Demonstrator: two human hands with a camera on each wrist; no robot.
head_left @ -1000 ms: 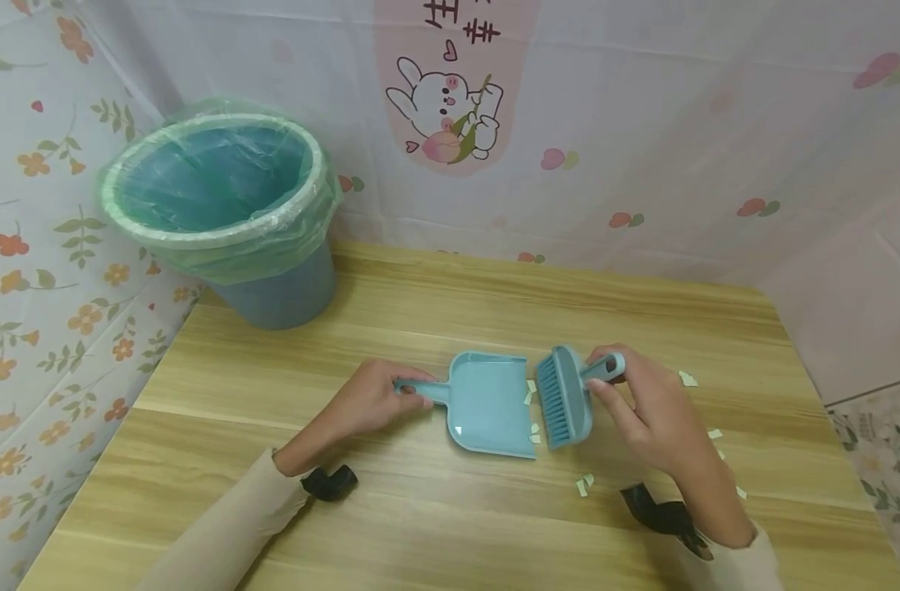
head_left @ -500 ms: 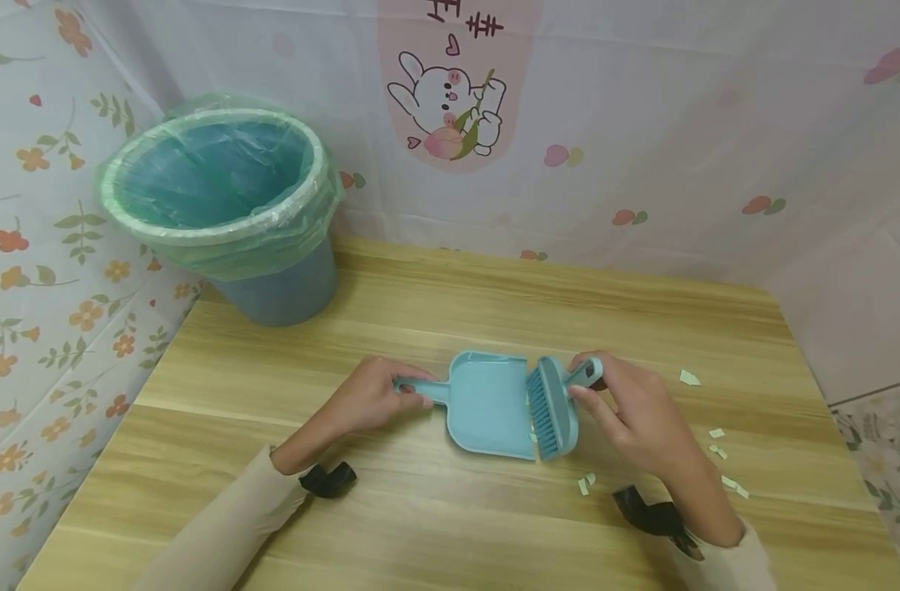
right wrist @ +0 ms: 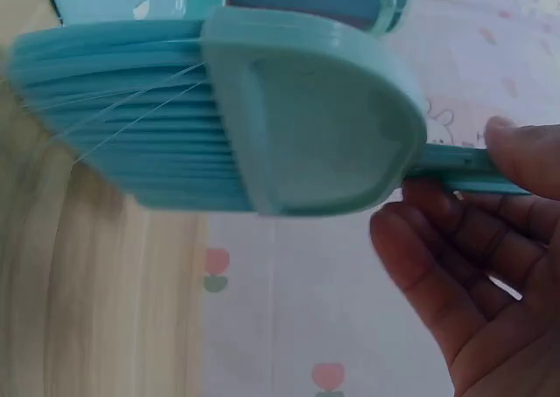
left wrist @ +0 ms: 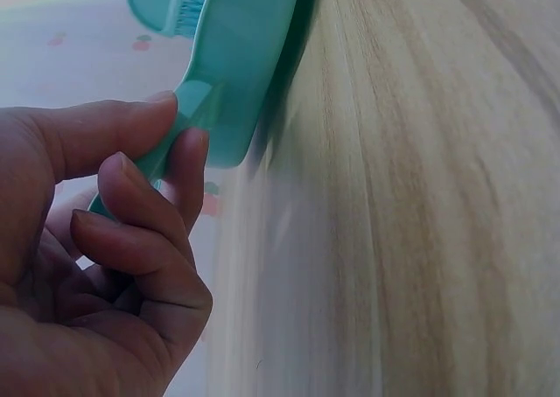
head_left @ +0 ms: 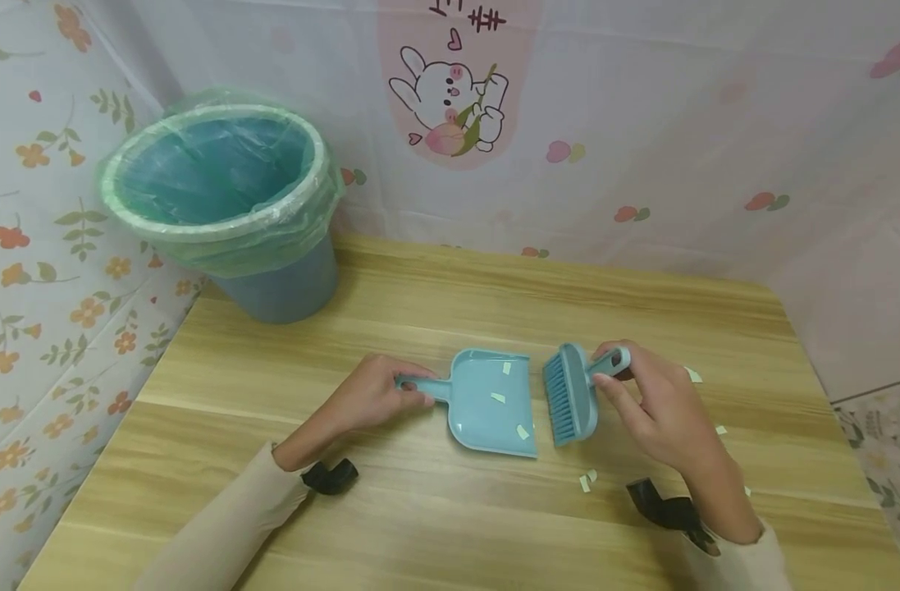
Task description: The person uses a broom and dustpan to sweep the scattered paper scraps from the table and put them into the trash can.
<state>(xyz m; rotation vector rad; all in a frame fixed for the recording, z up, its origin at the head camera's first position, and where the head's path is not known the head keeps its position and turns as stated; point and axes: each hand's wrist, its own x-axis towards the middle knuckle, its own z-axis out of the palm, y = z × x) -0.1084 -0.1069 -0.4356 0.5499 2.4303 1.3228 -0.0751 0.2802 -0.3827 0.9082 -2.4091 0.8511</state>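
Note:
In the head view my left hand (head_left: pixel 379 394) pinches the handle of a light-blue dustpan (head_left: pixel 482 423) that lies on the table, its wide mouth facing right. Several pale paper scraps (head_left: pixel 498 398) lie in the pan. My right hand (head_left: pixel 660 410) grips the short handle of a matching blue hand brush (head_left: pixel 578 394), whose bristles point left, a small gap away from the pan's lip. The left wrist view shows thumb and fingertips closed on the dustpan handle (left wrist: pixel 179 121). In the right wrist view the brush bristles (right wrist: pixel 131 117) spread out, with the handle between thumb and fingers.
A blue bin (head_left: pixel 280 283) with a green liner bag stands at the table's back left. More paper scraps (head_left: pixel 587 480) lie below the brush and others (head_left: pixel 693 375) beyond the right hand. Patterned cloth (head_left: pixel 641 123) hangs behind the wooden table (head_left: pixel 435 525).
The brush went left to the dustpan's lip, then back right. Scraps that lay at the lip are now inside the pan. My left hand and the dustpan have stayed in place.

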